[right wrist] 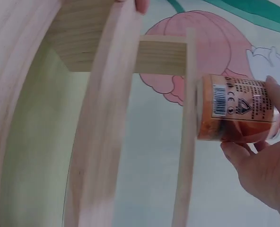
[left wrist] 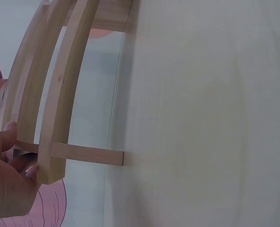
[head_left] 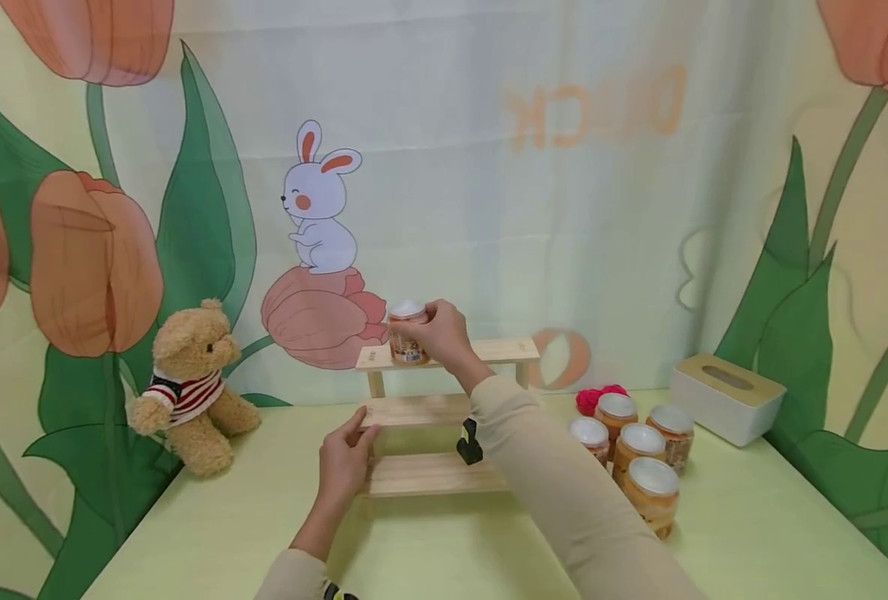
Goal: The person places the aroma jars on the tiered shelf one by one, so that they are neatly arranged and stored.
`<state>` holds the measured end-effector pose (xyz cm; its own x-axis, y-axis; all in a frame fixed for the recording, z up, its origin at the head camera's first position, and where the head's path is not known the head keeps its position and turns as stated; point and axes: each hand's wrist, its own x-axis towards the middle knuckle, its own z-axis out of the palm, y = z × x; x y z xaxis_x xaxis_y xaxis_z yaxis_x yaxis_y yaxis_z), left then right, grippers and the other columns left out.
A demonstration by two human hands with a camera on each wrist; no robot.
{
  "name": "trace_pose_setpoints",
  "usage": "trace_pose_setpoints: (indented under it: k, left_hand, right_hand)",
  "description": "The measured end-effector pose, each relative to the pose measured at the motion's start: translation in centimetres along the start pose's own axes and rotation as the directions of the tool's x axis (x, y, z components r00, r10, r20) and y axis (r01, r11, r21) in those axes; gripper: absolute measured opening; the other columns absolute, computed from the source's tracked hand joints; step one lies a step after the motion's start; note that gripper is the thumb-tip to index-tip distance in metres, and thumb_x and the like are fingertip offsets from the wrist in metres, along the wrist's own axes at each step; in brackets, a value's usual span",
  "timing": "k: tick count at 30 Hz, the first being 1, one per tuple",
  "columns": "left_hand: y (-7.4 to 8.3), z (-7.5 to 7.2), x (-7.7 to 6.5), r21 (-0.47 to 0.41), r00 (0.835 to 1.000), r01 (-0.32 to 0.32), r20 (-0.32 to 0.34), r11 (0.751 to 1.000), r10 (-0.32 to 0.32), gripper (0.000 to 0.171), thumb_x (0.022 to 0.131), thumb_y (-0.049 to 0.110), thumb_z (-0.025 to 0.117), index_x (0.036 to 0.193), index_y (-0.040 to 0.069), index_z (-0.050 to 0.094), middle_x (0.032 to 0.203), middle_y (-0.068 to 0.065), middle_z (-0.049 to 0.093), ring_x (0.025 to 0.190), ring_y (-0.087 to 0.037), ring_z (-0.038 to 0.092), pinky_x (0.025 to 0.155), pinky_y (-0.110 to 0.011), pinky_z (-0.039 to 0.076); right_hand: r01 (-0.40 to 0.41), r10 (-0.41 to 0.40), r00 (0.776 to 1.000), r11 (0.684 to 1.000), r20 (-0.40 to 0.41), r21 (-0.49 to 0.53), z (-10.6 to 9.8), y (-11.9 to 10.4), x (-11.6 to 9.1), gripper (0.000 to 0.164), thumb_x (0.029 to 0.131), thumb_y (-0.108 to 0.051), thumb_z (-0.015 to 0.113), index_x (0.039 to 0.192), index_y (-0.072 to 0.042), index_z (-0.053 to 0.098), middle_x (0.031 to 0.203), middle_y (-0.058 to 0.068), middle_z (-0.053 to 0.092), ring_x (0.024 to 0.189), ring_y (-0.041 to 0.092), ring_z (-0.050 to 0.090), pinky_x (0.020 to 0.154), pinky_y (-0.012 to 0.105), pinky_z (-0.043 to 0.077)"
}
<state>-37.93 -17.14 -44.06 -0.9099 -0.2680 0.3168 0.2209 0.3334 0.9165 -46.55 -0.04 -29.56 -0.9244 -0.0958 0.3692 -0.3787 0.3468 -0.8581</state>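
Note:
A three-tier wooden stand (head_left: 429, 475) is in the middle of the head view. On the left part of its top tier is a clear jar (head_left: 405, 343) with a white lid and an orange printed label. My right hand (head_left: 450, 333) holds this jar near its lid, thumb and fingers on either side. In the right wrist view the jar (right wrist: 234, 111) has its base right at the top board, its barcode showing. My left hand (head_left: 342, 458) grips the left end of the middle tier. In the left wrist view its thumb and fingers pinch the board's end.
Several similar lidded jars (head_left: 652, 487) stand right of the stand, partly behind my right sleeve. Beyond them lies something pinkish-red (head_left: 600, 398). A tissue box (head_left: 727, 400) sits at the back right, a teddy bear (head_left: 192, 387) at the left. A printed curtain (head_left: 444, 167) hangs behind.

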Motion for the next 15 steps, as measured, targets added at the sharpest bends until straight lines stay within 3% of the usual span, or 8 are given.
trace_pose_setpoints:
  k: [4,9,15]
  left_hand:
    - [0.1,0.1,0.1,0.007,1.000,-0.002,0.006,1.000,0.002,0.050,0.098,0.021,0.068,0.145,0.009,0.053,0.086,-0.008,0.070,0.068,-0.023,0.061,0.055,-0.022,0.046]
    - [0.1,0.1,0.0,0.003,1.000,0.003,-0.002,1.000,-0.003,0.050,0.097,0.021,0.068,0.144,0.009,0.054,0.087,-0.009,0.070,0.069,-0.024,0.061,0.056,-0.022,0.047]
    - [0.3,0.1,-0.2,0.002,1.000,0.010,0.002,1.000,-0.010,0.051,0.097,0.022,0.068,0.144,0.009,0.054,0.091,-0.010,0.071,0.071,-0.024,0.060,0.058,-0.022,0.050]
  right_hand:
    - [0.025,-0.026,0.998,1.000,-0.050,-0.013,0.8,0.4,0.4,0.055,0.083,-0.041,0.083,0.117,-0.003,0.064,0.109,0.010,0.067,0.097,0.024,0.063,0.081,0.041,0.055]
    - [0.051,-0.052,0.998,0.999,-0.046,-0.016,1.3,0.8,0.8,0.053,0.085,-0.040,0.081,0.121,-0.004,0.065,0.110,0.009,0.067,0.100,0.025,0.062,0.084,0.042,0.054]
    - [-0.017,0.017,1.000,1.000,0.011,-0.009,0.7,0.8,0.2,0.083,0.085,-0.042,0.080,0.147,-0.001,0.043,0.137,0.018,0.055,0.124,0.031,0.054,0.095,0.047,0.050]
